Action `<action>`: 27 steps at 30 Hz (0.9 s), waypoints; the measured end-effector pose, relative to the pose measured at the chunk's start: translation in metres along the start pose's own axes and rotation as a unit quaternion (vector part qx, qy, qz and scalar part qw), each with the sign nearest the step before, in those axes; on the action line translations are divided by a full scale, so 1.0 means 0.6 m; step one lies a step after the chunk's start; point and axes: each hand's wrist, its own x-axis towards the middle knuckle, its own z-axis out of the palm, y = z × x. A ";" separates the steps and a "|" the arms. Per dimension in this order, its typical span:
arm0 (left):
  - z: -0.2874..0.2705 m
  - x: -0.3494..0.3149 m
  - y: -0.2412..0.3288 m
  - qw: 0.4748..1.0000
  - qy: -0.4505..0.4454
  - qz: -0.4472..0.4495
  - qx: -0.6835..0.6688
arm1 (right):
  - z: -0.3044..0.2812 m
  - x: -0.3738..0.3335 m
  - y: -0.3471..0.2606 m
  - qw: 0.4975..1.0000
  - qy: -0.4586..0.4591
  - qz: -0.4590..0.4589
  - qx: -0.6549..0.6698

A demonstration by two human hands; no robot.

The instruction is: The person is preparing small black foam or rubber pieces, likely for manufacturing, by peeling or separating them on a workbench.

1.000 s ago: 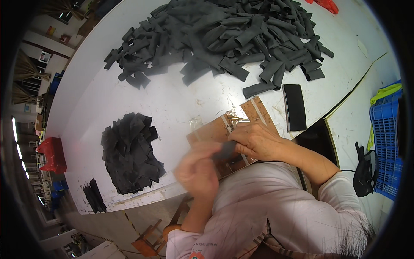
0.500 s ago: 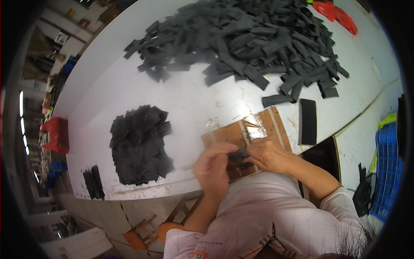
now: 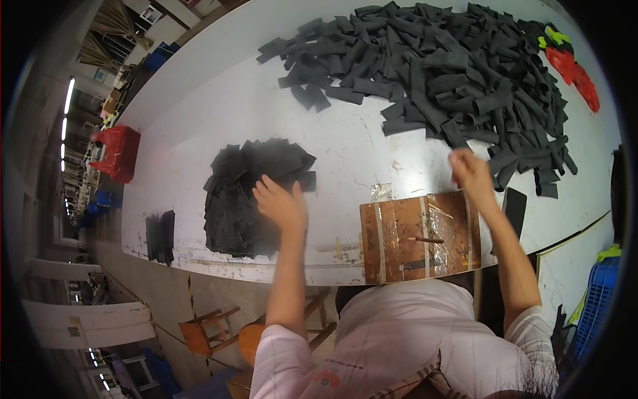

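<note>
My left hand (image 3: 282,205), open with its fingers apart, rests at the right side of a layered heap of flat black fabric pieces (image 3: 232,199). One black piece (image 3: 306,181) juts out to the right, just beyond its thumb. On the other side, my right hand (image 3: 473,176) is at the near edge of a large loose pile of dark grey fabric tubes (image 3: 458,80). Its curled fingers are blurred, and whether they grip a tube is unclear. Between my arms lies a brown taped board (image 3: 392,233) with a thin brown stick-like tool (image 3: 425,240) on it.
A black flat rectangular object (image 3: 515,209) lies right of the board, partly behind my right forearm. A small black bundle (image 3: 160,237) sits at the table's left end. Red plastic (image 3: 573,73) is at the far right, a blue crate (image 3: 593,302) at lower right, wooden stools (image 3: 207,332) below.
My hands were together over the board with a dark piece. They have parted: the left went to the black heap, the right to the grey pile. The view has shifted.
</note>
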 end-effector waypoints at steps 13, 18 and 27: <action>0.042 0.003 -0.080 0.990 -0.064 0.109 0.058 | 0.088 -0.083 0.060 0.951 0.051 -0.175 -0.250; 0.012 0.070 -0.033 0.997 -0.043 0.055 0.024 | 0.089 -0.081 0.061 0.952 0.053 -0.167 -0.252; 0.094 0.155 -0.034 0.980 -0.138 -0.048 0.134 | 0.086 -0.081 0.064 0.957 0.053 -0.168 -0.230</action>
